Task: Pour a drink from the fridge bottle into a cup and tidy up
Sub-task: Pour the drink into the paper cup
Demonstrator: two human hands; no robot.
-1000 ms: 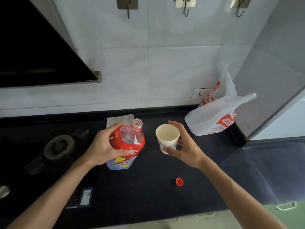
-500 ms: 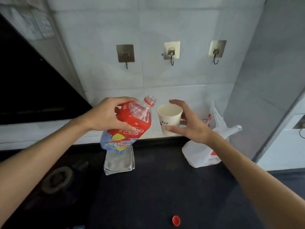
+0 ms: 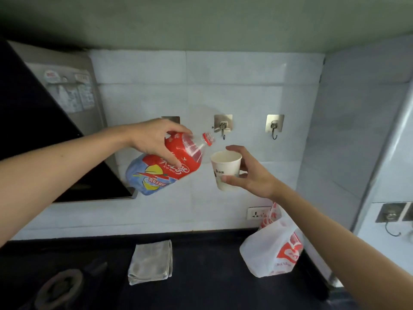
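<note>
— Where is the bottle (image 3: 169, 166)?

— In the air, above the back edge of the desk (image 3: 201, 276), in front of the tiled wall (image 3: 223, 97). The left hand (image 3: 156, 139) grips it from above, fingers curled round the red part of the label. It is tilted, base down to the left, open neck up to the right.

— And the cup (image 3: 225, 170)?

— Just to the right of the bottle, also off the desk. The right hand (image 3: 252, 173) holds it upright, thumb across the front and fingers round the back. The white paper cup has dark print on its side. The bottle's mouth sits just above and left of the cup's rim, close but apart.

— Anything inside the cup?

— I cannot tell; the inner wall looks pale.

— What lies on the desk?

— A folded grey cloth (image 3: 150, 261) near the middle of the back edge. A white plastic bag (image 3: 272, 251) with red print stands in the back right corner, under the right forearm. A burner (image 3: 60, 287) shows at the front left.

— On the wall?

— Metal hooks (image 3: 223, 128) behind the hands, a socket (image 3: 257, 213) low down just beside the bag, and a dark range hood (image 3: 33, 130) on the left.
</note>
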